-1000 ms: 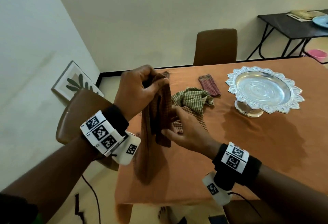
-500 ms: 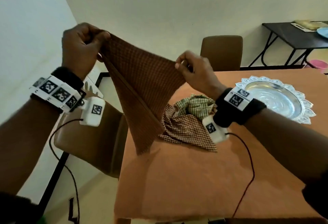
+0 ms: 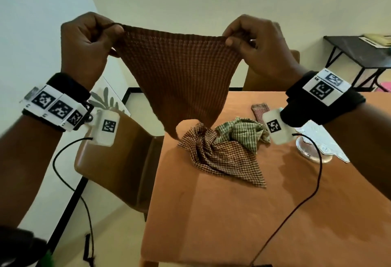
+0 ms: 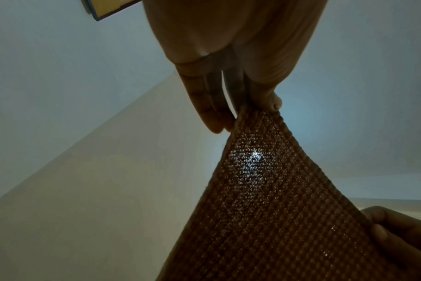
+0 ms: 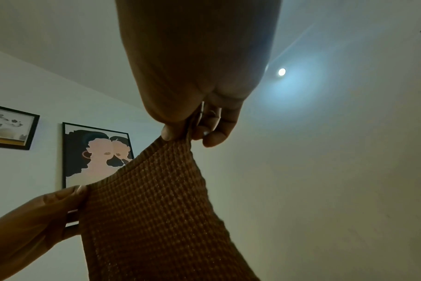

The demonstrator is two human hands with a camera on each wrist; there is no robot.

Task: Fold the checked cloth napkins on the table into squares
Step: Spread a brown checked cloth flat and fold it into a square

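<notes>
Holding brown checked napkin [image 3: 182,72] aloft above tabletop [image 3: 243,213], left hand [image 3: 84,42] grip and right hand [image 3: 258,38] grip each pinching top corner. We judge risk: loose-weave soft cloth sags to point, corner may slip, uneven fold. Two crumpled checked napkins [image 3: 228,150] lie below; small folded napkin [image 3: 259,111] beyond them.

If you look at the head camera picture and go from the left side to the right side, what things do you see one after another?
left hand → brown napkin held up in the air → right hand → black side table.
</notes>
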